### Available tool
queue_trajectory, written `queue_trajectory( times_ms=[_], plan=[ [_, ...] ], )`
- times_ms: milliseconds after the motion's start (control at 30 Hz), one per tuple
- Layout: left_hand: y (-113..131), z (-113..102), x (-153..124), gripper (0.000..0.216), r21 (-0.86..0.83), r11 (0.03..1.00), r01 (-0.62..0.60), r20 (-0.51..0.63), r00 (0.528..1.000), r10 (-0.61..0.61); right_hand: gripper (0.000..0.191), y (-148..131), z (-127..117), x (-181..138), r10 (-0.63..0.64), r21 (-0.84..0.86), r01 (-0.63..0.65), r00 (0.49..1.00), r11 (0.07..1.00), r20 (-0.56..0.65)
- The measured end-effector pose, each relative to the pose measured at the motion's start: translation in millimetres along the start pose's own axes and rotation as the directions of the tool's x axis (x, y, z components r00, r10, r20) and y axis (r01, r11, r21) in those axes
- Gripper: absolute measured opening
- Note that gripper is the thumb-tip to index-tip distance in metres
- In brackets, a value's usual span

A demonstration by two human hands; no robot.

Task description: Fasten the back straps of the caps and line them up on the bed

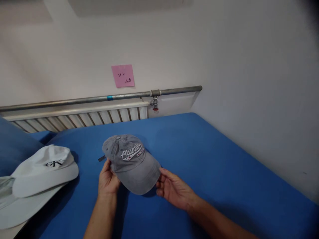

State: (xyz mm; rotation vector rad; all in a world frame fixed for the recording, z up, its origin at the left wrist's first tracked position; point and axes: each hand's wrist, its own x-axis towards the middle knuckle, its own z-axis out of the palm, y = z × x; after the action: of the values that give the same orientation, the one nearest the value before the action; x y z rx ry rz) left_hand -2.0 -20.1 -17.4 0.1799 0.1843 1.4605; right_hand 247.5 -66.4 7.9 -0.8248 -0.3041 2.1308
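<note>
A grey baseball cap [129,162] with raised white "Always" lettering is held just over the blue bed surface, its brim pointing toward me and to the right. My left hand [107,181] is closed on the cap's left edge, with the fingers partly hidden beneath it. At the right side of the brim, my right hand [173,189] pinches the edge between thumb and fingers. A dark strap end sticks out at the cap's left. Further left lies a white cap [47,169] with black "CK" letters, resting on another pale cap [30,209].
The blue sheet [189,149] reaches to the walls. Along the far wall run a metal pipe [87,100] and a white radiator [99,117], with a red-handled valve [155,109]. A pink note [123,76] hangs above. A blue pillow-like shape [15,146] is at left.
</note>
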Motion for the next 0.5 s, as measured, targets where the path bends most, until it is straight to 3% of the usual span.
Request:
queue_trajectory(
  times_ms=[300,500],
  plan=[
    [-12,16,-3,0.042,0.039,0.999,-0.017,-0.250,0.968,0.026,0.041,-12,0,-7,-0.115,-0.008,0.115,0.992,0.993,-0.047],
    [-28,36,-8,0.041,0.049,0.994,-0.097,-0.284,0.953,0.106,0.042,-19,4,-12,-0.156,-0.001,0.156,0.984,0.988,-0.083]
  ],
)
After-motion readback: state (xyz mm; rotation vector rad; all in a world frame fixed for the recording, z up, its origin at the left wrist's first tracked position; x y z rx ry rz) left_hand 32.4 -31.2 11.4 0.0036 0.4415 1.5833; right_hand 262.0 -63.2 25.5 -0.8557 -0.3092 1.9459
